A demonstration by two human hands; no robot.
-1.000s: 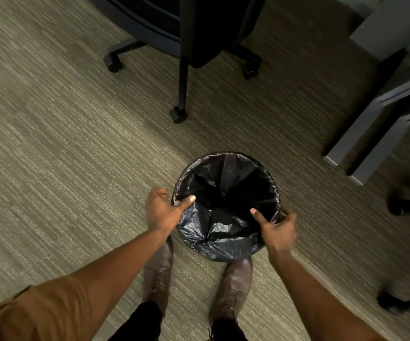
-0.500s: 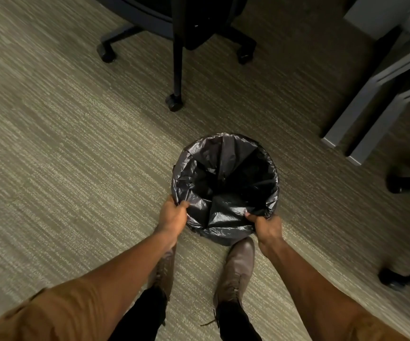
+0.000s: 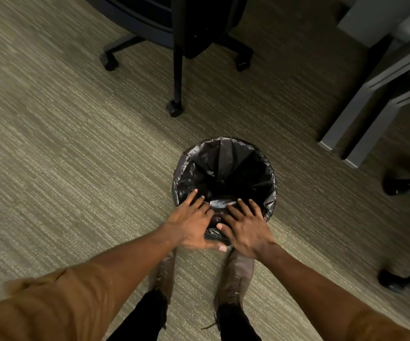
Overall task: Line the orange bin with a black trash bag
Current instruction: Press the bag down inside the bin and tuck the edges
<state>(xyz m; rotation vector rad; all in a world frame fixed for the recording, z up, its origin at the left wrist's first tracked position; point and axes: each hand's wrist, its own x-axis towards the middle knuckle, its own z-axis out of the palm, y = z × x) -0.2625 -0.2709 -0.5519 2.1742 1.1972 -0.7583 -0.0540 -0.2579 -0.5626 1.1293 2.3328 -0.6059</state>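
Note:
A black trash bag point(image 3: 226, 166) is stretched over the round bin on the carpet in front of my feet. It covers the rim and outer wall all round, so none of the orange bin shows. My left hand point(image 3: 190, 223) and my right hand point(image 3: 244, 228) lie side by side, fingers spread, flat on the near side of the bag at the rim. Neither hand is closed around the plastic. The bag's inside is dark and deep.
A black office chair on castors point(image 3: 174, 110) stands just beyond the bin. Grey desk legs point(image 3: 356, 124) rise at the right, with another chair base point(image 3: 395, 279) at the right edge. My two brown shoes point(image 3: 235, 274) stand right behind the bin.
Both hands let go of the bag's edge at the bin's sides and came together at the near side, now flat with fingers spread.

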